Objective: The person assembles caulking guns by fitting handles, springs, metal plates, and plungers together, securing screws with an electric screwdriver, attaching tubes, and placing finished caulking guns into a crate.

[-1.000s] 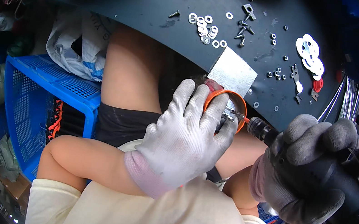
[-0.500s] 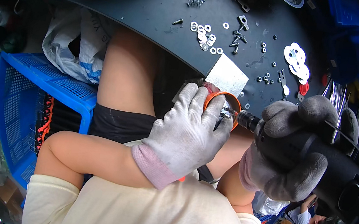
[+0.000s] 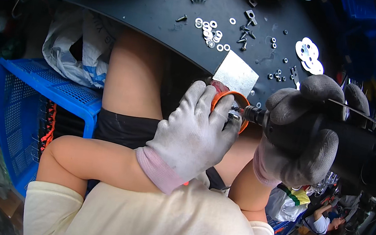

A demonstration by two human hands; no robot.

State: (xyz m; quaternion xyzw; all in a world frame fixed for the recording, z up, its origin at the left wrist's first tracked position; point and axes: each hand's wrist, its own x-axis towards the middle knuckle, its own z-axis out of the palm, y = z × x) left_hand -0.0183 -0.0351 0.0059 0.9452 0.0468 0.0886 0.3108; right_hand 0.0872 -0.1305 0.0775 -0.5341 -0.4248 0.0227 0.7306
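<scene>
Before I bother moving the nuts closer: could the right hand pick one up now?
Probably not: the right hand is wrapped around the drill. Were it free, nothing seems to cover the nuts on the table.

On the left hand (image 3: pixel 193 128) we see a white-grey knitted cloth glove (image 3: pixel 180 140), matt and finely ribbed. Within its grasp we note a smooth, glossy orange plastic ring (image 3: pixel 237 93). In the right hand (image 3: pixel 301 133), a black cylindrical power driver (image 3: pixel 351 150) looks of matt plastic. Beyond the left hand, a square silvery metal sheet (image 3: pixel 237 72) appears bright and grainy, the black tabletop (image 3: pixel 140 14) smooth and dull; leftward, a perforated blue plastic crate (image 3: pixel 76 107).
</scene>
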